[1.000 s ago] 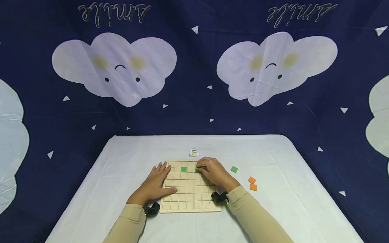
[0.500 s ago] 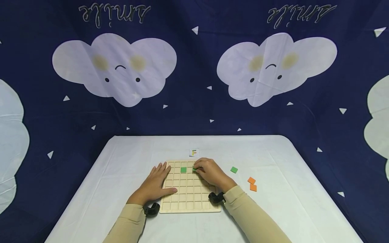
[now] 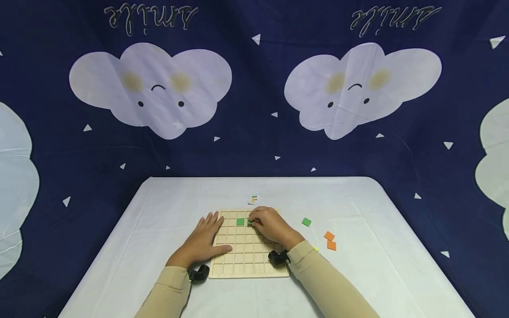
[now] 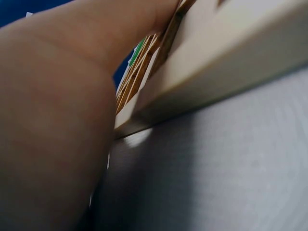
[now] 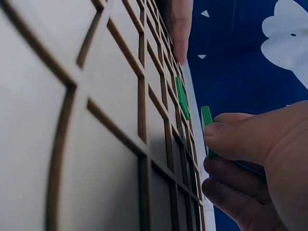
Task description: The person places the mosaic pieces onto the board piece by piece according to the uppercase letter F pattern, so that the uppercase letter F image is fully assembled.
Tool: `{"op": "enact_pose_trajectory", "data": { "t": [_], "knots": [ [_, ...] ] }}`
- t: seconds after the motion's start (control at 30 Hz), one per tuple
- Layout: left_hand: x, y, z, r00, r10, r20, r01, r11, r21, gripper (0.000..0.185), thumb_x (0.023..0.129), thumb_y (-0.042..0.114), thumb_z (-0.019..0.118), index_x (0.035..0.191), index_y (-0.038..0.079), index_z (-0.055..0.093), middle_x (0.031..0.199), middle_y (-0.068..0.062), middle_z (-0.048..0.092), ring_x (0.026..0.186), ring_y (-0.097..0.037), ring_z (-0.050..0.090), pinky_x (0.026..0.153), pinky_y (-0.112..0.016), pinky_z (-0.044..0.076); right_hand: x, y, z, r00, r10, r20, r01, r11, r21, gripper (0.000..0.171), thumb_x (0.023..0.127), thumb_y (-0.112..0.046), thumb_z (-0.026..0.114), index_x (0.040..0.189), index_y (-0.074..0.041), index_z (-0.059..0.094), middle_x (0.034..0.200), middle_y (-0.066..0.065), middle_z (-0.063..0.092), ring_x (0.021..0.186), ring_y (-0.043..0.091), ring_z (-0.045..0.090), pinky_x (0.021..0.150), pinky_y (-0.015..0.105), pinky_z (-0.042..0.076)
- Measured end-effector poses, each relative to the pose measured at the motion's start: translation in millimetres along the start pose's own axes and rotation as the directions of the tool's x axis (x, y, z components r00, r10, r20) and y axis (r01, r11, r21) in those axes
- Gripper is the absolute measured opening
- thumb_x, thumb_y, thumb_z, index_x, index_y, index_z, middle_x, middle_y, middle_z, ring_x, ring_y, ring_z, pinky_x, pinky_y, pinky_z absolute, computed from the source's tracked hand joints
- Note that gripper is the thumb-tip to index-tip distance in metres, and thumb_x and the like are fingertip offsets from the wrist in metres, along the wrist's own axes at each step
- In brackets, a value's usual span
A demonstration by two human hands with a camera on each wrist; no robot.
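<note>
The right hand pinches the held tile, a green one, between its thumb and fingers. The thumb and fingers have only the thin tile between them. The held tile is above the board, apart from it and just to the right of the set tile, which is also green. The held tile is square, so it has no long side. In the right wrist view, its thin edge shows, and it looks nearly flat to the board.

The left hand has its fingers straight and a bit spread, pinching nothing. It rests on the board's left edge, and its thumb points right.

There are three green tiles: held, set and one loose tile on the table. Two orange tiles lie close together. One bit of yellow peeks out by the right sleeve. One card lies behind the board.

The board is well inside the table's edges. There is bare table on its left and right.
</note>
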State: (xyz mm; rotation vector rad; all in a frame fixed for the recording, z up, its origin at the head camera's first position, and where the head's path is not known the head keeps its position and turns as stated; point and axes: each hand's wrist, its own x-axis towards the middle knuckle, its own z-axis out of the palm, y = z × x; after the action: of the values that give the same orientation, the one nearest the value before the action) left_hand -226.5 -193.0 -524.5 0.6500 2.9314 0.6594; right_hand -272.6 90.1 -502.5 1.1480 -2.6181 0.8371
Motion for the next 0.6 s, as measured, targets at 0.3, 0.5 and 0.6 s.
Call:
{"op": "enact_pose_trajectory", "data": {
  "t": [0.3, 0.5, 0.6],
  "knots": [
    [0.3, 0.1, 1.6, 1.000, 0.006, 0.000, -0.006, 1.000, -0.002, 0.113, 0.087, 0.075, 0.067, 0.164, 0.000, 0.033, 0.171, -0.021, 0.019, 0.158, -0.038, 0.010, 0.127, -0.053, 0.006, 3.1, 1.4, 5.6, 1.000, 0.008, 0.015, -0.008, 1.000, 0.002, 0.015, 0.096, 0.002, 0.076, 0.109, -0.006, 0.080, 0.113, 0.005, 0.073, 0.108, 0.021, 0.069, 0.091, 0.031, 0.058],
    [0.7, -1.0, 1.3, 1.000, 0.005, -0.003, -0.005, 1.000, 0.006, 0.113, 0.087, 0.076, 0.067, 0.164, 0.000, 0.033, 0.171, -0.020, 0.019, 0.158, -0.037, 0.010, 0.127, -0.052, 0.006, 7.0, 1.0, 6.1, 1.000, 0.003, 0.004, -0.003, 1.000, -0.011, 0.015, 0.095, 0.003, 0.077, 0.107, -0.004, 0.080, 0.112, 0.007, 0.074, 0.107, 0.022, 0.070, 0.090, 0.031, 0.058],
    [0.5, -1.8, 1.5, 1.000, 0.007, -0.003, -0.007, 1.000, 0.000, 0.113, 0.087, 0.076, 0.067, 0.164, 0.000, 0.033, 0.171, -0.021, 0.019, 0.158, -0.037, 0.010, 0.127, -0.052, 0.005, 8.1, 0.7, 6.4, 1.000, 0.009, 0.006, -0.008, 1.000, -0.016, 0.014, 0.094, 0.004, 0.077, 0.106, -0.004, 0.080, 0.111, 0.007, 0.075, 0.107, 0.022, 0.070, 0.091, 0.032, 0.059]
  ]
}}
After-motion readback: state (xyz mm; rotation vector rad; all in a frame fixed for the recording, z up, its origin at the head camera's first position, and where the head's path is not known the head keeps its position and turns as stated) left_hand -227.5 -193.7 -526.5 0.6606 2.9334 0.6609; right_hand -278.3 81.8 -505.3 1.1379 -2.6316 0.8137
